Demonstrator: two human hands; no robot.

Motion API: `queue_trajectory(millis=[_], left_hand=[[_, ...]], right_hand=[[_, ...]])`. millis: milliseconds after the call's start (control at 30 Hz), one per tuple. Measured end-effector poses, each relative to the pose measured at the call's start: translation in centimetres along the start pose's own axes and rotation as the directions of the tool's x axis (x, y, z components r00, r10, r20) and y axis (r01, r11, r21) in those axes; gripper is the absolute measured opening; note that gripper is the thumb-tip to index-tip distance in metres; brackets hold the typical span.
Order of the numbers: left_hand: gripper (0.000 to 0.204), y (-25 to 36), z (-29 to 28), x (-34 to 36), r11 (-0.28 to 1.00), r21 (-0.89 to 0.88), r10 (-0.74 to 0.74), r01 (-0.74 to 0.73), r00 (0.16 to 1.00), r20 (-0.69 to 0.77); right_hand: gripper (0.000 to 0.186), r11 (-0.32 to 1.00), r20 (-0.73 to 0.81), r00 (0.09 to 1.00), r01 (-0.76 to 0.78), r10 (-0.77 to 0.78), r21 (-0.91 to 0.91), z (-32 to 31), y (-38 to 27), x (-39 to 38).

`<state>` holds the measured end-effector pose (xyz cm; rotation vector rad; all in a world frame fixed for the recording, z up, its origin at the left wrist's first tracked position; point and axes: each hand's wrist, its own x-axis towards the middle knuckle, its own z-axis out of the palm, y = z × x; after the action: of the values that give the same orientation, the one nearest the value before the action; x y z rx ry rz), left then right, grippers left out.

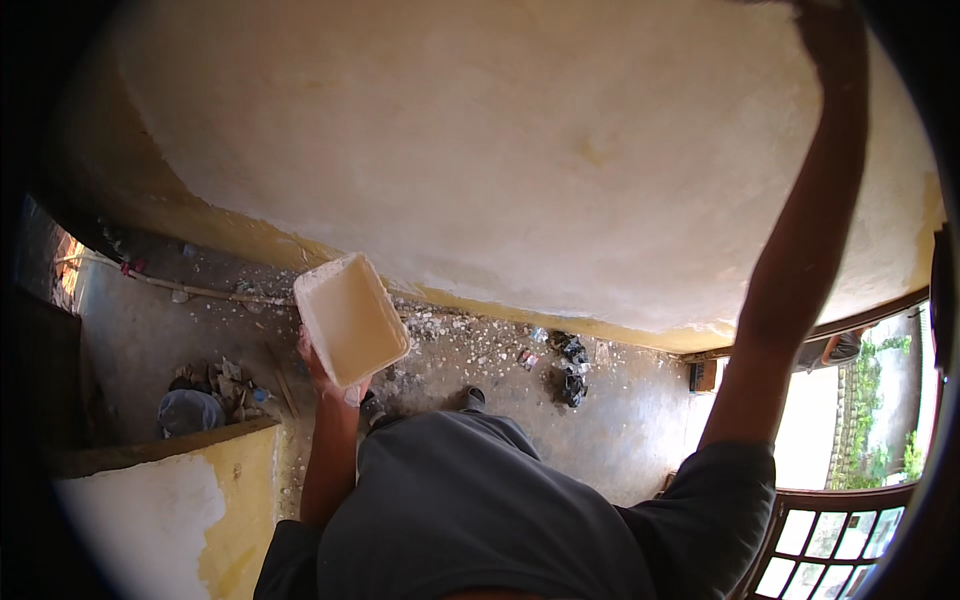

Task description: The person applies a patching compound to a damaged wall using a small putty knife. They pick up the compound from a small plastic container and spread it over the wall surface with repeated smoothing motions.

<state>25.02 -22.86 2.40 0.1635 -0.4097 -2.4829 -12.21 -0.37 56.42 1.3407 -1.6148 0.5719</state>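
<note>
My left hand (322,365) grips a pale, rectangular plastic tub (322,312) from its near left side. Cream-coloured paint or plaster coats the inside of the tub, which tilts so that its opening shows. High at the upper right, my right hand (828,30) is raised close to the wall (480,150). Its fingers are dark and cut off by the picture's edge, so I cannot tell what they hold. Whitish coating covers most of the wall, with yellow showing along its lower edge and left side.
White flakes and debris (460,335) litter the floor along the wall. Black plastic bags (573,385) lie right of my feet. A pole (200,291) lies at the left, above a rubble heap (228,388). A low partition (240,500) stands near left; a paned window frame (830,545) is lower right.
</note>
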Motion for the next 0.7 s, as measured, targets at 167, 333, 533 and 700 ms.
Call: queue_trajectory(millis=[167,333,533,700], left_hand=[[0.077,0.0,-2.0,-0.1,0.986,0.165,0.041,-0.016,0.987,-0.154],[0.075,0.1,-4.6,0.5,0.615,0.782,0.180,-0.100,0.983,-0.016],[0.064,-0.5,-5.9,-0.6,0.298,0.932,0.294,-0.206,0.949,0.115],[0.055,-0.8,-6.1,-1.0,0.205,0.947,0.329,-0.246,0.929,0.170]], right_hand=[[0.025,0.976,0.123,0.977,-0.152,0.172,-0.154,14.7,-10.3,-18.2],[0.023,0.883,0.167,0.918,-0.278,0.360,-0.378,17.7,-4.9,-21.5],[0.036,0.911,-0.201,0.908,-0.395,0.368,-0.121,6.8,-2.7,-12.5],[0.014,0.988,0.244,0.959,-0.121,0.142,-0.099,17.2,-12.7,-25.4]])
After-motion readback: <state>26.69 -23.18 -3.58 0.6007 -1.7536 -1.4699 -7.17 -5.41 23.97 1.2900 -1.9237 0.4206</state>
